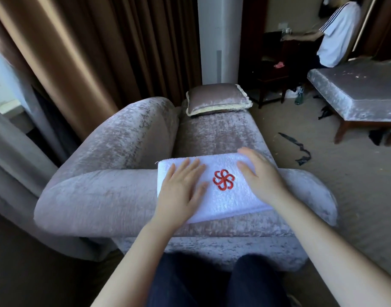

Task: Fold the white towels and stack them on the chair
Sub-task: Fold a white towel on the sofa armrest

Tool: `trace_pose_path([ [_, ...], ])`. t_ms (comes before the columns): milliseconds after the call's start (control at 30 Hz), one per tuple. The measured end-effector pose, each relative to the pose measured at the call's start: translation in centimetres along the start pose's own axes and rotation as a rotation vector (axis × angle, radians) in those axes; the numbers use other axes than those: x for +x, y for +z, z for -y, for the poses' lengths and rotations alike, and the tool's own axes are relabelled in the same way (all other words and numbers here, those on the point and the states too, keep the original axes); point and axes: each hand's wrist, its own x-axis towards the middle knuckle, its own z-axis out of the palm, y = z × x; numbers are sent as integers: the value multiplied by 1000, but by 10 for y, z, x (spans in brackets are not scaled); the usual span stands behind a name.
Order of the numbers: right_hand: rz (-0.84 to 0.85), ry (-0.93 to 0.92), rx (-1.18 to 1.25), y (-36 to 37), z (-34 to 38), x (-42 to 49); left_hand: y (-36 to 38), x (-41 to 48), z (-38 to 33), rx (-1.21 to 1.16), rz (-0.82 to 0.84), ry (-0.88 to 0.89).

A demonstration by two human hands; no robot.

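A folded white towel with a red embroidered flower logo lies across the near arm of a grey-pink velvet chair. My left hand rests flat on the towel's left part, fingers straight. On the towel's right part my right hand lies flat with its fingers spread toward the far edge. Both hands press on the towel and neither grips it. The logo shows between the two hands.
A velvet cushion lies at the far end of the chair seat. Brown curtains hang to the left. A velvet bench stands at the right. A person in a white shirt sits far right. Dark scraps lie on the carpet.
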Motion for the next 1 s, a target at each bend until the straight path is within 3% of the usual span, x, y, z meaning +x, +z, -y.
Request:
trace_pose_path([
  [67,-118,101,-24,-12,-11,-13,-15,-8,4,-173,-112,-124],
  [167,-136,179,-135,-17,-24,-36,-31,-22,7,-66,-283,-364],
  [300,-137,160,-69,-14,-18,-52,-33,-33,4,3,-81,-616],
  [467,-164,179,-10,-13,-13,-67,-39,-38,3,-198,-66,-672],
  [700,-283,276,268,-15,-1,-104,-40,-66,-3,-580,-71,-735],
  [867,-325,305,339,-21,-2,-128,-38,-78,-18,-670,-95,-711],
  [1000,-406,350,336,-44,-15,-157,-25,-77,-42,-751,-14,-672],
])
